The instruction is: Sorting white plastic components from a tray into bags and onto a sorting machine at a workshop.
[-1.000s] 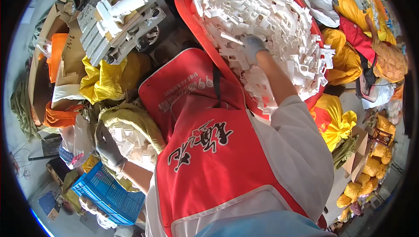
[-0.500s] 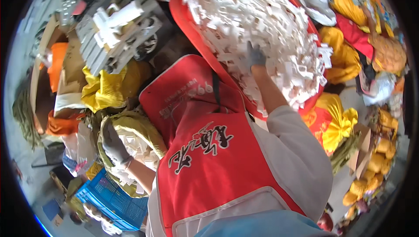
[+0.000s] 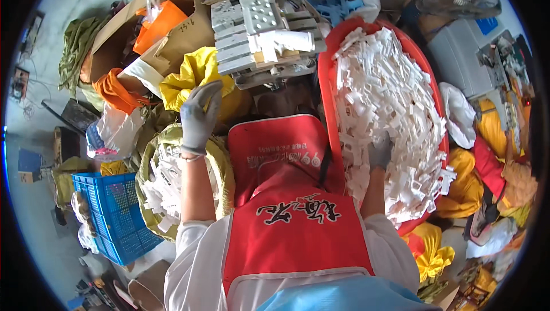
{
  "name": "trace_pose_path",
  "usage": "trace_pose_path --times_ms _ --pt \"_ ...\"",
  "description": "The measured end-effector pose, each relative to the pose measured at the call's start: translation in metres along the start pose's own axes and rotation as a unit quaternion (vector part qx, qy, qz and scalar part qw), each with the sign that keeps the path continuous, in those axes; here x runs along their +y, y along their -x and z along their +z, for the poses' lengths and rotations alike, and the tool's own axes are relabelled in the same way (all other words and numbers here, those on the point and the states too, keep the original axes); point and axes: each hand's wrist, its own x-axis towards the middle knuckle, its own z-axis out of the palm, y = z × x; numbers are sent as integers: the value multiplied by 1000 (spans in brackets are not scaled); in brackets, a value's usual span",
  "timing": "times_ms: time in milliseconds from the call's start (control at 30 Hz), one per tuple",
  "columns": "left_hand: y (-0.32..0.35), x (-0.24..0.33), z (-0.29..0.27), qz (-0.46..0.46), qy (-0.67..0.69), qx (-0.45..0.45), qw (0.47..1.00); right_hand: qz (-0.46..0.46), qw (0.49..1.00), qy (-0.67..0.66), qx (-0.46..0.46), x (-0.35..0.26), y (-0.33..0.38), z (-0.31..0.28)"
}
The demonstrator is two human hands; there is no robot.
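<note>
Around the right hand [image 3: 380,150], white pieces [image 3: 385,110] point lengthwise every way.

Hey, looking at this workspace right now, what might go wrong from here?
Spillage: white plastic pieces are heaped in the red tub, some jutting past its right rim, so a nudge might drop them.
Snagging: the gloved right hand is among those jumbled pieces, so an edge could catch the glove.
Bumping: the gloved left hand is raised near the slotted machine bed and might knock it.
</note>
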Motion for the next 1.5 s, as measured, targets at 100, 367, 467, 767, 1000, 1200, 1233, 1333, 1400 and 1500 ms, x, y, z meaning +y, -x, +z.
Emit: trace_pose_path --times_ms 100,367,467,767,1000,1200,1233,1333,1400,1500 --pt "-29 5 6 59 1 21 998 -1 990 -128 -65 -23 -8 -29" --pt "-94 4 43 50 32 -55 997 -58 912 -387 -119 -67 -23 -65" --pt "-107 -2 42 82 74 -121 986 -96 882 -437 -151 -107 -37 -87" --pt "-98 -1 55 64 139 -62 986 -240 817 -496 -172 -295 -95 -124" --pt "-82 -29 16 3 111 38 993 -255 790 -503 -241 -341 -109 -108" --pt "3 -53 -12 -102 104 121 982 -570 754 -287 -155 -377 -104 -91" --pt "16 -58 -16 -97 123 119 980 -589 759 -241 -140 -381 -104 -91" --pt "50 -62 -26 -155 195 121 961 -623 747 -120 -199 -386 -116 -94" --pt "61 -60 -31 -183 160 113 963 -667 727 -84 -137 -376 -134 -85" --pt "91 -64 -55 -205 45 84 974 -625 727 -262 -113 -346 -135 -88"
